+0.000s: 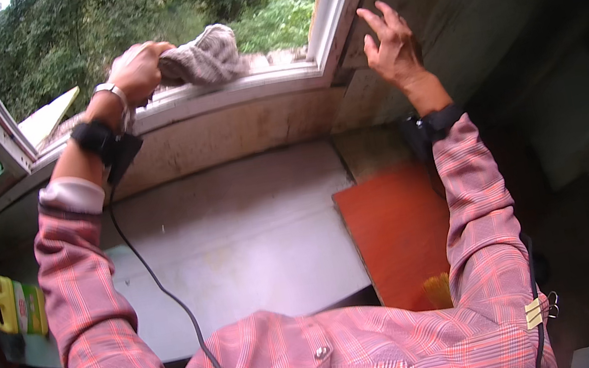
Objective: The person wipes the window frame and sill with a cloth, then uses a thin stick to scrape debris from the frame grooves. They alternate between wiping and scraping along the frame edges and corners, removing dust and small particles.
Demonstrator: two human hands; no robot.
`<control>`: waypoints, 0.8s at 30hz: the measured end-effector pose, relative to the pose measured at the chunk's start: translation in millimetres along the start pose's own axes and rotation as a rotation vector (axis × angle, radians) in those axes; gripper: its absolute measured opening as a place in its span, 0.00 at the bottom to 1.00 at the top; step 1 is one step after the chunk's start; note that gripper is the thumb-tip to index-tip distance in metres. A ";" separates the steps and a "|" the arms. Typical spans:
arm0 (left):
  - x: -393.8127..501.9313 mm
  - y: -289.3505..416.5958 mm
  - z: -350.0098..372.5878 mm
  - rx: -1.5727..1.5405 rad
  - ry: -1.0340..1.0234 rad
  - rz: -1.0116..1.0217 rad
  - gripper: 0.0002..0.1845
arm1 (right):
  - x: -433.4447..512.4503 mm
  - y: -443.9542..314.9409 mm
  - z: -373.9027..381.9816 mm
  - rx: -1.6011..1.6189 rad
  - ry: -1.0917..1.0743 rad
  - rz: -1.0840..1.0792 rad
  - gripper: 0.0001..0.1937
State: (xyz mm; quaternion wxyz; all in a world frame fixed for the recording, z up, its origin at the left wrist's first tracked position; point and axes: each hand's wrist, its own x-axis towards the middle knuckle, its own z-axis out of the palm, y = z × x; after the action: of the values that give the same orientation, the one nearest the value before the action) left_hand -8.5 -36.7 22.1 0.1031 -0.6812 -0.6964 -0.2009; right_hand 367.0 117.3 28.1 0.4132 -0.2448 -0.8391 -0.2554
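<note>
My left hand [138, 72] grips one end of a grey-brown cloth [209, 55], which looks like a knitted rag. The cloth lies bunched along the bottom rail of a white window frame [276, 75]. With fingers spread and nothing in it, my right hand [393, 44] is raised near the wall [433, 3] to the right of the frame. Whether its fingertips touch the wall I cannot tell. The opening of the window shows green foliage [126, 13] outside. Both wrists carry black straps.
Below the window lies a white tabletop [234, 241], with a red-orange board [400, 224] at its right. Yellow bristles [438, 290] show by my right sleeve. A yellow jug [16, 303] with a label stands at the far left. A black cable [150, 266] hangs from my left wrist.
</note>
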 end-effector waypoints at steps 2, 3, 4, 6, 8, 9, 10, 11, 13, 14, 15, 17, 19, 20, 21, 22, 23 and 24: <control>0.2 -20.7 4.7 -0.407 0.030 -0.012 0.22 | 7.2 -5.1 7.4 -0.032 -0.026 0.065 0.28; -2.7 -27.3 7.3 -0.576 0.040 -0.041 0.23 | 11.9 -8.3 12.2 -0.006 -0.019 0.096 0.29; -2.5 -30.4 9.8 -0.660 0.039 -0.068 0.22 | 13.7 -12.3 15.6 0.023 -0.092 0.194 0.30; -0.8 -30.6 9.6 -0.815 0.107 0.052 0.16 | 20.6 -20.5 26.1 0.035 -0.046 0.190 0.30; 6.9 -23.4 5.5 -1.024 0.148 0.065 0.15 | 23.2 -25.5 33.9 0.012 -0.012 0.233 0.31; 13.6 -17.9 1.5 -1.150 0.139 0.060 0.15 | 23.7 -26.9 36.2 -0.014 -0.020 0.254 0.32; 22.0 -9.5 -2.0 -1.221 0.196 0.129 0.15 | 23.1 -27.3 36.8 -0.051 -0.025 0.277 0.33; 30.5 0.5 -5.5 -1.293 0.254 0.190 0.14 | 22.6 -27.9 36.1 -0.074 -0.039 0.302 0.34; 55.3 19.7 -16.3 -1.133 0.408 0.252 0.17 | 21.4 -28.2 31.6 -0.178 -0.111 0.268 0.37; 71.3 31.3 -20.6 -1.078 0.470 0.268 0.18 | 21.7 -28.1 28.2 -0.210 -0.120 0.243 0.37; 89.6 44.1 -25.7 -1.007 0.539 0.298 0.20 | 22.8 -28.6 25.3 -0.213 -0.172 0.260 0.37; 127.4 74.3 -36.7 -1.168 0.459 0.254 0.23 | 26.1 -29.7 19.5 -0.217 -0.214 0.250 0.37; 162.1 108.2 -48.7 -0.982 0.643 0.341 0.24 | 28.1 -31.9 14.9 -0.235 -0.305 0.293 0.37; 176.1 123.6 -53.4 -0.992 0.617 0.316 0.24 | 28.7 -32.5 13.1 -0.228 -0.312 0.286 0.38; 187.6 137.7 -55.5 -0.995 0.583 0.280 0.24 | 29.0 -32.9 12.2 -0.221 -0.328 0.283 0.38; 195.8 152.4 -52.8 -0.787 0.627 0.274 0.23 | 29.0 -32.8 11.9 -0.231 -0.355 0.285 0.39; 201.1 165.7 -47.5 -0.564 0.700 0.268 0.22 | 28.5 -32.5 11.8 -0.262 -0.369 0.283 0.40; 201.3 174.9 -36.5 -0.769 0.610 0.299 0.23 | 27.7 -31.6 12.6 -0.239 -0.366 0.286 0.40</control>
State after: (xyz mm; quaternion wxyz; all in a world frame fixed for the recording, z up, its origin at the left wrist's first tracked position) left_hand 149.7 129.0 163.3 0.0713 -0.6724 -0.4051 -0.6154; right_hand 325.2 107.1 37.0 0.2548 -0.4501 -0.8206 -0.2431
